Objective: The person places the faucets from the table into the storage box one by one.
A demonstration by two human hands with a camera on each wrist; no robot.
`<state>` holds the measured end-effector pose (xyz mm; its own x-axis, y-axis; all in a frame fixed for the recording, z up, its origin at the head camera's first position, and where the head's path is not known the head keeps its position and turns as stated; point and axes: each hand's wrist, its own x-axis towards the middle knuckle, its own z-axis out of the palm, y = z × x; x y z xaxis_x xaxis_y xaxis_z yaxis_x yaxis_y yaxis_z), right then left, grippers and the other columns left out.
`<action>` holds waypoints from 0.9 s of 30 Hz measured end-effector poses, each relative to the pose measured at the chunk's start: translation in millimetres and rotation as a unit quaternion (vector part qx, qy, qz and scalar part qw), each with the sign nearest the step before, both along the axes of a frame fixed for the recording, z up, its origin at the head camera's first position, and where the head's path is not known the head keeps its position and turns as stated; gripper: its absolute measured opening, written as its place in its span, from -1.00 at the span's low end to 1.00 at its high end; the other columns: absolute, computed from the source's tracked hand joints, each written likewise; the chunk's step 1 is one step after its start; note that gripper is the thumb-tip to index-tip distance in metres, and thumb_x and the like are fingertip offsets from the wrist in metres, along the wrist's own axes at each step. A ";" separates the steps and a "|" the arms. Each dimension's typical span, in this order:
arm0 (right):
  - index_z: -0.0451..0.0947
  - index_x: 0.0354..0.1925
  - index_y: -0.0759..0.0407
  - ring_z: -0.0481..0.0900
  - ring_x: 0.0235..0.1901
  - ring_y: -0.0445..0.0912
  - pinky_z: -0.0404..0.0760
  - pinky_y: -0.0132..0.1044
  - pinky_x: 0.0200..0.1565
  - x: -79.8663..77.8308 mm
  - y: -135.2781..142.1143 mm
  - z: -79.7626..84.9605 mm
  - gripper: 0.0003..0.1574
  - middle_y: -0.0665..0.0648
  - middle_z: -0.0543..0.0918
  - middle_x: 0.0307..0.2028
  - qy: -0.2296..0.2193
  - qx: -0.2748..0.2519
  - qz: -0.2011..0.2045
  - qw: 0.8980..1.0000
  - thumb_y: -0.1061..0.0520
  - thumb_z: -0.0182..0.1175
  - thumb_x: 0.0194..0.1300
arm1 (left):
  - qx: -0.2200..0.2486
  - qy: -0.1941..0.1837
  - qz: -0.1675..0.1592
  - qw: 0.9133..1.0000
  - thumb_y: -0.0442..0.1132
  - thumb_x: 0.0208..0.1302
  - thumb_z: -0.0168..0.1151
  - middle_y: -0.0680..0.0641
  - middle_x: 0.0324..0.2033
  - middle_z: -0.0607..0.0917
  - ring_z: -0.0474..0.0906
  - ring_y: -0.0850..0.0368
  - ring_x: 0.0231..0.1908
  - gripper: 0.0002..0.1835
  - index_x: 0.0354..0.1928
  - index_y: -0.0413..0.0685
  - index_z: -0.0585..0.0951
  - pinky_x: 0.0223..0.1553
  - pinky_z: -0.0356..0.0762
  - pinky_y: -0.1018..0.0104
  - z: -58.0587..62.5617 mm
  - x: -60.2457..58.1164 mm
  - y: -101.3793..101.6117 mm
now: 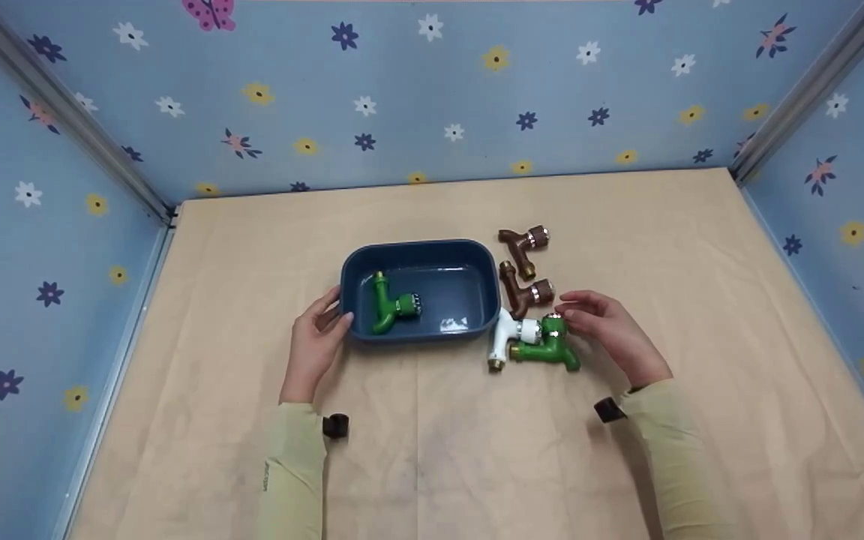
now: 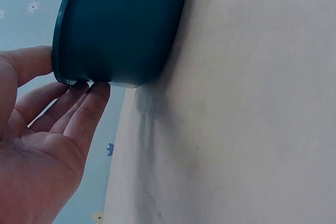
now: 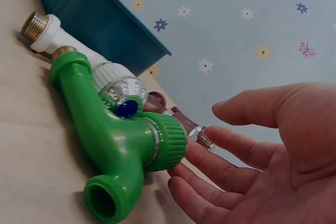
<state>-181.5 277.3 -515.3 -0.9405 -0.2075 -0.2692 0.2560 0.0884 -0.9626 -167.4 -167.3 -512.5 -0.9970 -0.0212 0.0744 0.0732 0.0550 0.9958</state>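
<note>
My left hand holds the left end of a dark blue plastic basin, thumb at the rim and fingers against the outer wall. Inside the basin lies a green faucet. To the right, my right hand has its fingers loosely spread beside the knob of a second green faucet; whether they touch it is unclear. That faucet lies against a white faucet with a brass threaded end. Two brown faucets, one upper and one lower, lie behind them.
A beige cloth covers the table. Blue panels with printed flowers rise at the back and both sides. Metal posts stand at the back corners. Each wrist bears a small black camera mount.
</note>
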 end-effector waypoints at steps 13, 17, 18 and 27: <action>0.32 0.21 0.45 0.51 -0.02 -0.03 0.52 -0.36 0.03 -2.2 -8.9 -10.6 -0.44 0.41 0.49 0.07 0.021 0.065 0.010 0.998 0.33 0.19 0.29 | -0.017 -0.026 0.000 1.000 -0.50 0.28 0.16 -0.37 0.28 0.33 0.34 -0.23 0.23 -0.44 0.32 -0.42 0.30 0.25 0.31 0.04 1.6 0.9 0.1; 0.34 0.20 0.44 0.47 0.05 0.06 0.48 -0.40 0.03 -2.1 -11.9 -11.8 -0.42 0.40 0.50 0.07 0.029 0.089 0.010 0.996 0.32 0.24 0.25 | -0.011 -0.021 0.002 1.000 -0.49 0.29 0.17 -0.35 0.28 0.34 0.34 -0.23 0.23 -0.44 0.32 -0.39 0.31 0.26 0.30 0.04 -8.5 -3.0 -2.2; 0.35 0.20 0.44 0.46 0.06 0.09 0.47 -0.39 0.03 -1.9 -12.4 -12.2 -0.42 0.40 0.50 0.07 0.030 0.095 0.012 0.995 0.32 0.25 0.24 | -0.011 -0.020 0.003 1.000 -0.48 0.29 0.17 -0.34 0.28 0.34 0.34 -0.22 0.23 -0.44 0.32 -0.38 0.31 0.26 0.31 0.05 -11.9 -4.0 -2.7; 0.46 0.13 0.35 0.46 -0.01 0.07 0.43 -0.23 0.06 -1.2 -14.6 -13.9 -0.46 0.28 0.57 -0.01 0.065 0.162 0.034 0.984 0.31 0.31 0.17 | -0.013 0.004 0.015 1.000 -0.45 0.28 0.20 -0.31 0.26 0.39 0.38 -0.20 0.20 -0.46 0.30 -0.34 0.37 0.23 0.35 0.11 -26.2 -8.5 -5.3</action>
<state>-182.7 262.7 -529.2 -0.9582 -0.1952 -0.2093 0.1146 0.4086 -0.9055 -175.9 -172.6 -538.7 -0.9953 -0.0495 0.0830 0.0788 0.0828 0.9935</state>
